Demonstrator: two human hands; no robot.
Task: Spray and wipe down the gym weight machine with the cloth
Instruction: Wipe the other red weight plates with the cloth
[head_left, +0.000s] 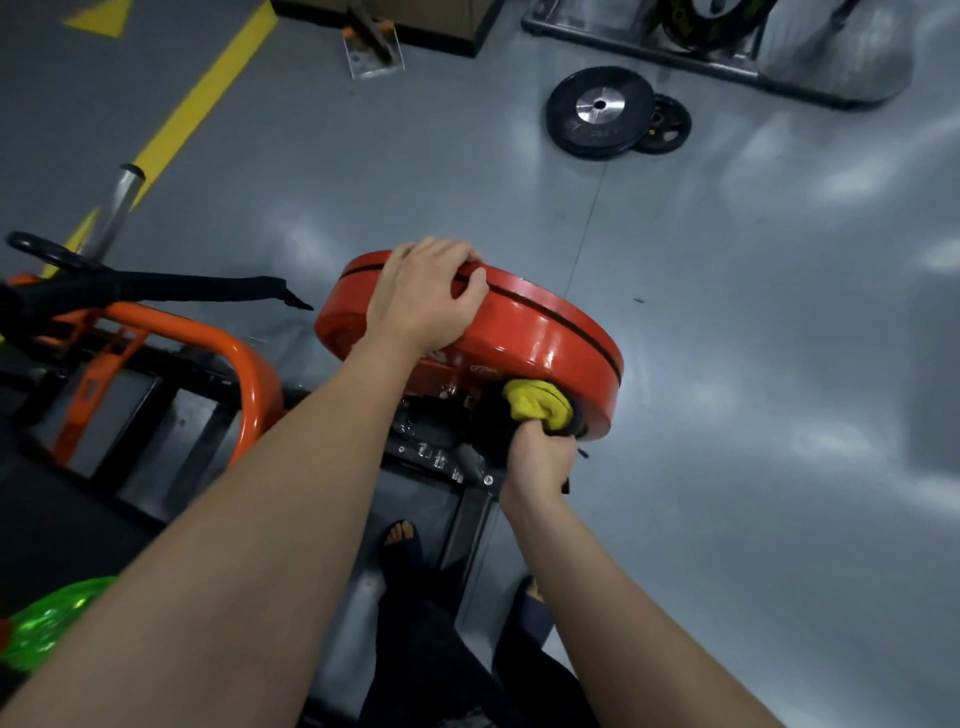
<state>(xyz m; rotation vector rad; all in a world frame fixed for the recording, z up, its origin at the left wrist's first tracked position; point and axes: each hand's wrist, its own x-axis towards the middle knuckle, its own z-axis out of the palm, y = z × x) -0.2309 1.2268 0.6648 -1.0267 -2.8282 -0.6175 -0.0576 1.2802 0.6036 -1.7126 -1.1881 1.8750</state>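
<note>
Weight machine: centre and left of frame, orange tube frame over a dark steel base. Loaded at centre frame with a red plate, standing on edge, apparently mounted on the machine; mounting itself hidden.

Head view (only view supplied):

- Left hand: laid over the top rim of the red plate, fingers curled over the far side, thumb hooked on the near side. Grasping the plate, probably to steady it.
- Right hand: just below centre frame, clenched round a bunched yellow cloth. Cloth pressed against the near face of the plate, beside dark bolted hardware.
- Spray bottle: not identified. Blurred green object at lower left; cannot tell what.

Likely faults from this position:

1. Plate turning or shifting under wiping pressure. Cause: sideways push from the cloth against a loose fit. Result: pinched fingers at the rim.
2. Cloth snagging. Cause: bolts and brackets just left of the right hand.
3. Loss of left-hand hold. Cause: glossy paint, slicker if wet with spray.
4. Injury to the foot, toes exposed, lower centre of frame below the plate. Cause: a slipped plate.
5. Incomplete cleaning. Cause: far face out of sight.
</note>
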